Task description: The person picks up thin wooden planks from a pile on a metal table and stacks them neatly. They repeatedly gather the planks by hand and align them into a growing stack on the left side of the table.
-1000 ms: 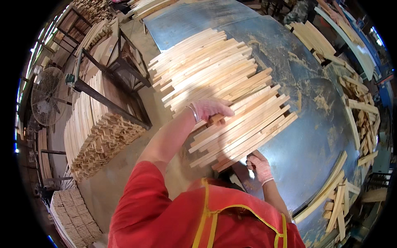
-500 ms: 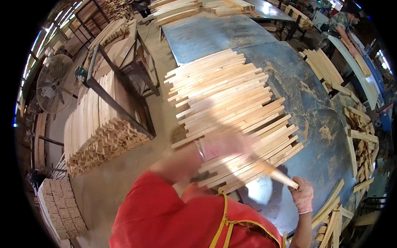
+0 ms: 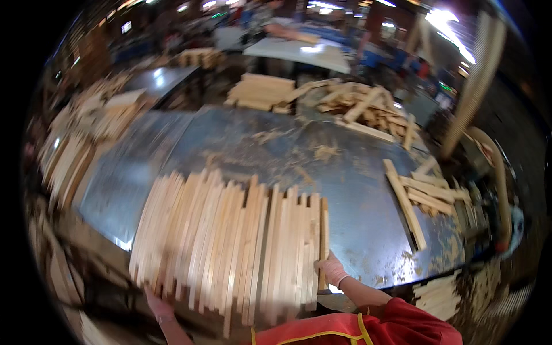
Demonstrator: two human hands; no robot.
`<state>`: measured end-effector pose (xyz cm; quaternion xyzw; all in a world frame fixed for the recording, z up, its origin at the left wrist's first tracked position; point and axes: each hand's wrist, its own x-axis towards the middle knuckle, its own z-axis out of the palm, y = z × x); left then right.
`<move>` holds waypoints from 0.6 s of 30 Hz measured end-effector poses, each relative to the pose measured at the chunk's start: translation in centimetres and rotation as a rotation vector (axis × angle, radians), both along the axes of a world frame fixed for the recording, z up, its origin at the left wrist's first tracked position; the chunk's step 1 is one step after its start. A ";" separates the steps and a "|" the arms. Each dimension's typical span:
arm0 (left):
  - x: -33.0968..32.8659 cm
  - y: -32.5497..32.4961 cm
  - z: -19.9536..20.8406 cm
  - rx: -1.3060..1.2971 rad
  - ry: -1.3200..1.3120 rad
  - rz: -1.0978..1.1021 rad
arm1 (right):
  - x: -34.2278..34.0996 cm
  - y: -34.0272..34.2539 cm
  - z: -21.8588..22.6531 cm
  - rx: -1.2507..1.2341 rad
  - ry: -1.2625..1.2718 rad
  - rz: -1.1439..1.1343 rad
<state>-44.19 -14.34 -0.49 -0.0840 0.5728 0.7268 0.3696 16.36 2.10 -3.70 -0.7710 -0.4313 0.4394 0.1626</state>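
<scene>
A row of pale wooden strips [image 3: 221, 241] lies side by side on a metal-topped table [image 3: 356, 190], their ends uneven. My right hand [image 3: 332, 269], in a light glove, grips the outermost wooden strip [image 3: 324, 236] at the row's right end, close to its near end. That strip looks slightly darker than its neighbours. By the near left corner of the row is my left hand [image 3: 160, 306], also gloved and smeared by motion. Its fingers are partly hidden against the strip ends, so I cannot tell whether they hold one.
Loose wood pieces [image 3: 425, 190] lie on the table's right, beside a long strip [image 3: 405, 207]. Farther back are a heap of offcuts [image 3: 368, 109] and a stack of boards [image 3: 261, 91]. A person [image 3: 267, 26] works at a pale panel [image 3: 299, 52]. A ribbed hose [image 3: 474, 86] rises at right.
My view has swung to the right. The strip my hands held above the row is now against its right end. My left hand has gone to the row's left corner.
</scene>
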 end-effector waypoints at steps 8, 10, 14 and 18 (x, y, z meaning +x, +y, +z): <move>-10.9 6.3 2.2 -0.224 0.892 -0.368 | -2.5 -1.9 6.8 0.094 0.203 -0.107; -10.8 9.3 7.0 -0.175 1.225 -0.363 | -2.6 -2.6 9.2 0.094 0.182 -0.069; -7.4 11.8 23.2 -0.330 1.021 -0.435 | -1.2 -4.0 8.4 0.196 0.114 -0.099; -4.1 8.7 23.1 -0.086 1.676 -0.358 | 3.7 -7.0 5.9 0.235 0.067 -0.358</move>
